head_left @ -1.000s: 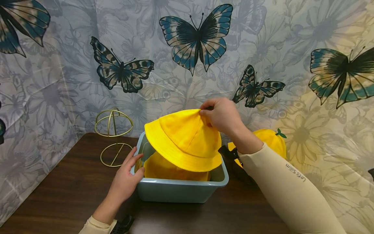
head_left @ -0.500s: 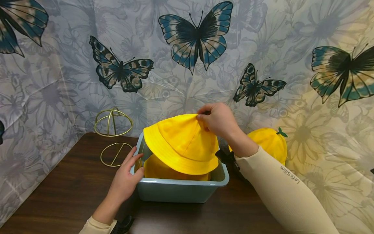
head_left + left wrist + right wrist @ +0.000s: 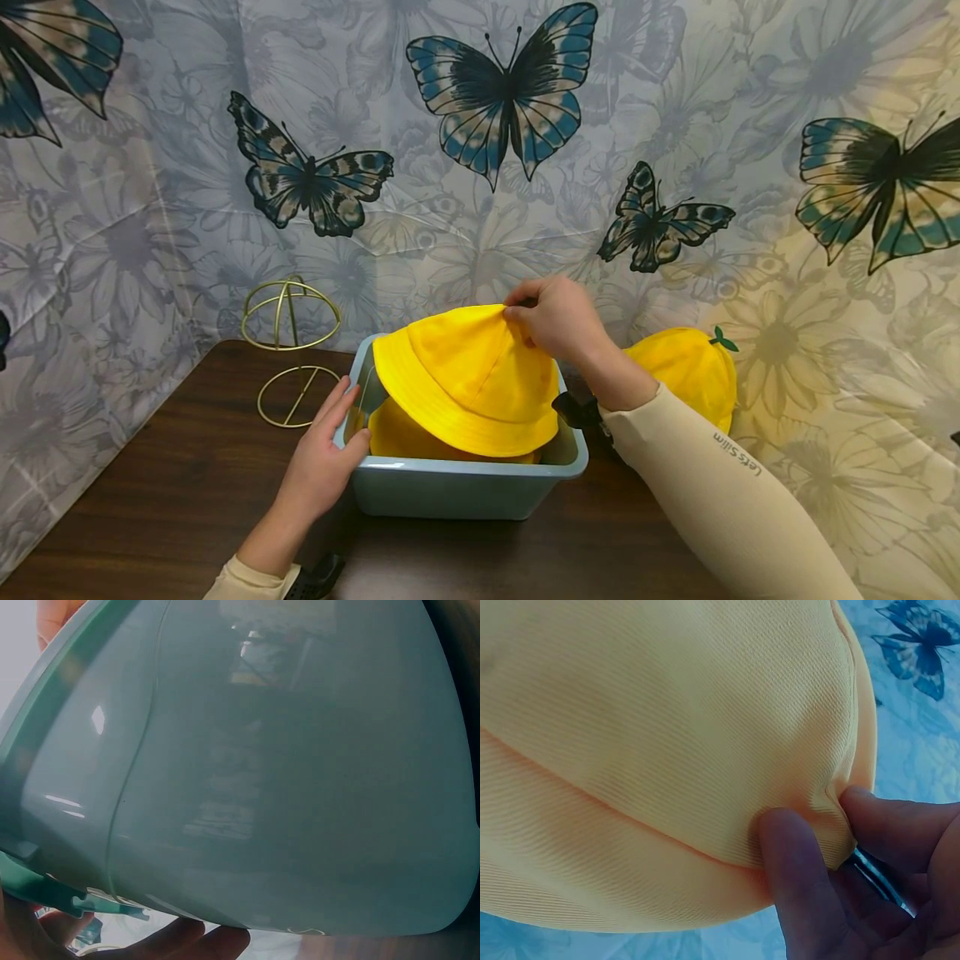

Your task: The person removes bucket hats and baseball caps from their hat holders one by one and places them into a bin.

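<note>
In the head view my right hand pinches the crown of a yellow bucket hat between thumb and fingers. This hat is tilted, its brim low toward the front and partly inside a blue-grey plastic bin. Beneath it, a second yellow cloth item shows in the bin, mostly hidden. My left hand holds the bin's left rim near the front corner. Close up, the right wrist view shows the ribbed hat fabric bunched between the fingertips. The bin's smooth wall fills the left wrist view.
A gold wire stand with two rings stands behind the left side of the bin. Another yellow hat with a green sprout sits to the right, partly behind my right arm. Everything rests on a dark wooden table before a butterfly-print cloth.
My right hand has lowered the yellow bucket hat a little toward the bin, shifting slightly left. The left hand stays at the rim with a small finger shift.
</note>
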Demonstrator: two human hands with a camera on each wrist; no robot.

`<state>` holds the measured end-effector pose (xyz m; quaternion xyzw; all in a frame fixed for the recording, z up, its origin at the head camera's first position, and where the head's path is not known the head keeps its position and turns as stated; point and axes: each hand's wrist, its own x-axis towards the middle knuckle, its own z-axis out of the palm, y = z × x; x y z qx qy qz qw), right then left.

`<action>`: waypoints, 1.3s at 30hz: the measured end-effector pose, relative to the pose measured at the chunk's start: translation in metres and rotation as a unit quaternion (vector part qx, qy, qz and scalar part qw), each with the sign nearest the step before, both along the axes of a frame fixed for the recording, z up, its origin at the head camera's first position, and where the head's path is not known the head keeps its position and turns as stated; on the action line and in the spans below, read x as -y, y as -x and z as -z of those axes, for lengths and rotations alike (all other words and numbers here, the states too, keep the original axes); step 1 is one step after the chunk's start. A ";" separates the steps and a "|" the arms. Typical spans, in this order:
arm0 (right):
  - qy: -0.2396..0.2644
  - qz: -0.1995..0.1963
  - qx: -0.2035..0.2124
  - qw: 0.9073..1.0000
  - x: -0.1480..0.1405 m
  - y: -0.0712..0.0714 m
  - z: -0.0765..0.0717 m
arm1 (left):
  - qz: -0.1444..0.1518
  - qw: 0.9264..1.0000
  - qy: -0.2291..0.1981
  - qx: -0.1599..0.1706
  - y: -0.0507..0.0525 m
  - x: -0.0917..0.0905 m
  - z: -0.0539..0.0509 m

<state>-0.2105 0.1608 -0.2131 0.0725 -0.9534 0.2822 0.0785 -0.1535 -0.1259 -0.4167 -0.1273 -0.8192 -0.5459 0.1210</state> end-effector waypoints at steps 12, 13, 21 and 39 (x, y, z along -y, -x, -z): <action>-0.012 -0.014 0.004 1.000 0.003 0.002 0.010 | 0.001 1.000 -0.006 0.010 0.000 -0.001 -0.001; -0.013 -0.014 0.004 1.000 0.004 0.002 0.010 | 0.001 1.000 -0.007 0.009 0.000 -0.001 -0.001; -0.027 -0.023 -0.002 0.999 0.008 0.001 0.015 | 0.000 1.000 -0.006 0.009 0.000 -0.001 -0.001; -0.093 -0.040 0.013 0.995 0.016 0.005 0.042 | -0.003 1.000 -0.006 0.008 -0.001 -0.001 -0.001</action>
